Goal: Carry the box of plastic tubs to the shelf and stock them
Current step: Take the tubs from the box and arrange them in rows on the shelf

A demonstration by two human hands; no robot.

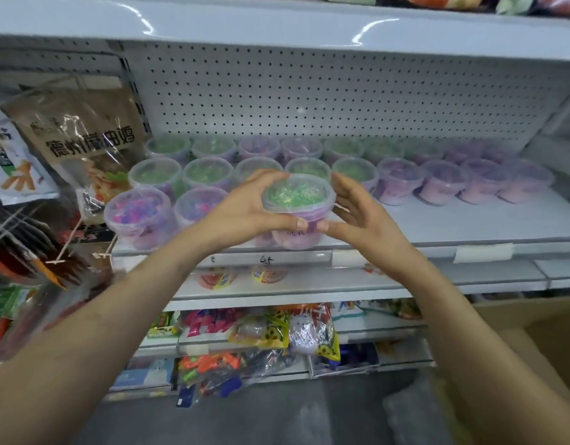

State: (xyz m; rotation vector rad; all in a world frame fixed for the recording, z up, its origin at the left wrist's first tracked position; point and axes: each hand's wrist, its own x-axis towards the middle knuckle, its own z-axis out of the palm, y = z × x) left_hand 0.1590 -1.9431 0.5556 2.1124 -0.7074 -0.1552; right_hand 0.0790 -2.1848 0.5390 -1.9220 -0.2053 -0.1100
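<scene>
Holding tub [298, 216] of green bits [295, 195]

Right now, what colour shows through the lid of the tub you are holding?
Green, over a purple body; the head view shows the tub clearly.

At the left we see a big brown bag [84, 136] with dark writing and a food picture on it. Just beside it, farther left, is a white bag [14, 168] with orange sticks drawn on it. Under those hang dark packets [26, 248] with little white tags. A green packet [1, 311] sits at the very left edge. Low down in the middle we see yellow packets [267, 332] with sunflowers, a pink packet [210, 321] beside them, and orange and blue packets [210, 369] below. The floor [277, 419] is gray. At the top right we see the bottoms of some bright bags [454, 0].
</scene>
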